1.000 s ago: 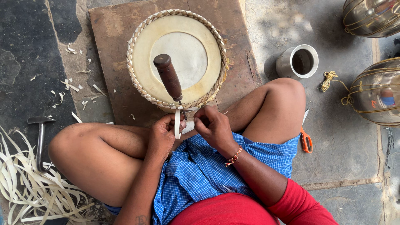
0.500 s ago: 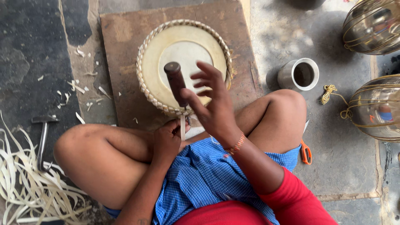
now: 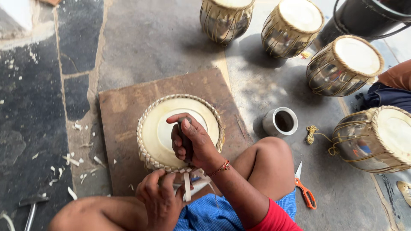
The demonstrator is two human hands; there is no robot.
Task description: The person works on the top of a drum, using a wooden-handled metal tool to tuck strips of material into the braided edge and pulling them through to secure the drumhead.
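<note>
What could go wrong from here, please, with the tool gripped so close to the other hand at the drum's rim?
The right hand grips a dark tool over the drum head, near the left hand pinching a pale strip at the woven rim. A slip might jab those fingers or mark the skin. The scissors lie open beside the right knee; shifting the leg could catch them.

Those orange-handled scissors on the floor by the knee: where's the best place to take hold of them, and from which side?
Take the scissors by the orange handle loops, probably from the camera's right, over the bare floor. They lie flat, blades pointing up toward the metal cup, handles toward the bottom of the view. The person's knee lies close against their left side, so that side looks cramped.
</note>
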